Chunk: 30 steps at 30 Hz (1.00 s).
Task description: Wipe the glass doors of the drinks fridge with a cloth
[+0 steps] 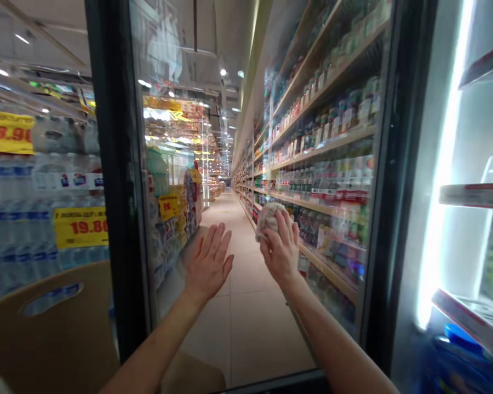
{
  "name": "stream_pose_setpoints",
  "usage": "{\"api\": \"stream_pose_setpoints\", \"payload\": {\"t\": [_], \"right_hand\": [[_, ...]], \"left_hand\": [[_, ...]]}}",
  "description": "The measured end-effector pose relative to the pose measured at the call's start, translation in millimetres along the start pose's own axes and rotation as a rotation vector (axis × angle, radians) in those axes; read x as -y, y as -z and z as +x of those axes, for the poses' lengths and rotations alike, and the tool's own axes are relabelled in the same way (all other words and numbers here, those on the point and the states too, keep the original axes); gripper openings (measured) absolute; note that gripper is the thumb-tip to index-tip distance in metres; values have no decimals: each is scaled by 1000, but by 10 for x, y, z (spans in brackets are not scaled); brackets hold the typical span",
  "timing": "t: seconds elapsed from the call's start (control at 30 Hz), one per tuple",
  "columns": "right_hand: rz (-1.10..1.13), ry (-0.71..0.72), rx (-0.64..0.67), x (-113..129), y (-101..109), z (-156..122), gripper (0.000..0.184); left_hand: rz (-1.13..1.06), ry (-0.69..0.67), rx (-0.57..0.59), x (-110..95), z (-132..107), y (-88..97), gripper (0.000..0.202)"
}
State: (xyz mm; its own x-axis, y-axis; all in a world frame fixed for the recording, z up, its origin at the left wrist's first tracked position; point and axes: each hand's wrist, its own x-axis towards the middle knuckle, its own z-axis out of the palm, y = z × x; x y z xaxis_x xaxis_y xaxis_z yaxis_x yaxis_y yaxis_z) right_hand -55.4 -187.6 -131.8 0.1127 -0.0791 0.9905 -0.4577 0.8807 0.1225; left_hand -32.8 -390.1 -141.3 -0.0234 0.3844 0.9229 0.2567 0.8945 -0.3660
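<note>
A glass door (230, 339) in a black frame fills the middle of the head view. My left hand (209, 262) is at the glass, palm towards it, with its fingers stretched out and nothing in them. Whether it presses on the pane I cannot tell. To its right, my right hand (282, 249) grips a bunched, light grey cloth (273, 216) against the door. Its fingers lie over the cloth and hide part of it. Shelves of bottles and a long aisle show in or through the pane.
Left of the door stands a brown cardboard box (66, 334) with a handle hole. Behind it are stacked packs of bottled water (16, 230) with yellow price signs (82, 227). On the right, a lit cooler has wire shelves (476, 317) and a blue container (456, 361) low down.
</note>
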Motion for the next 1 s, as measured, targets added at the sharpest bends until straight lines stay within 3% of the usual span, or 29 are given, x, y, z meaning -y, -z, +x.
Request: {"api": "stream_pose_setpoints", "payload": {"t": [0.07, 0.13, 0.2, 0.27, 0.37, 0.43, 0.47, 0.57, 0.63, 0.67, 0.77, 0.83, 0.9, 1.0], "right_hand": [[-43, -88, -93, -300, 101, -95, 17], [-93, -274, -252, -614, 184, -157, 31], [-112, -373, -318, -670, 172, -175, 44], [-85, -251, -217, -433, 77, -179, 46], [-10, 99, 30, -30, -30, -232, 43], [-29, 168, 79, -65, 23, -310, 44], [-69, 110, 45, -177, 79, -352, 44], [-197, -265, -174, -540, 215, -449, 45], [-205, -377, -228, -512, 196, -488, 46], [-181, -335, -188, -400, 154, -509, 46], [-60, -21, 21, 5, 24, -586, 44], [-34, 84, 67, 31, 31, -638, 45], [-100, -14, -4, -194, 114, -667, 46], [-213, -334, -175, -543, 225, -642, 47]], "left_hand": [[10, 8, -7, -10, 2, -10, 67], [20, 16, -6, -26, 5, -21, 66], [30, 20, -11, -33, 8, -28, 66], [31, 11, -17, -26, 7, -29, 66], [29, 0, -8, 0, -1, -29, 67], [33, 1, -2, 10, -8, -33, 68], [37, 3, -1, 10, -10, -37, 68], [43, 6, -4, 2, -13, -47, 68], [38, 9, -6, -2, -13, -49, 67], [34, 9, -6, -1, -14, -47, 67], [27, 9, -1, 10, -20, -41, 67], [25, 9, -3, 14, -26, -43, 68], [26, 10, -10, 11, -29, -52, 68], [27, 10, -17, 1, -28, -67, 68]]}}
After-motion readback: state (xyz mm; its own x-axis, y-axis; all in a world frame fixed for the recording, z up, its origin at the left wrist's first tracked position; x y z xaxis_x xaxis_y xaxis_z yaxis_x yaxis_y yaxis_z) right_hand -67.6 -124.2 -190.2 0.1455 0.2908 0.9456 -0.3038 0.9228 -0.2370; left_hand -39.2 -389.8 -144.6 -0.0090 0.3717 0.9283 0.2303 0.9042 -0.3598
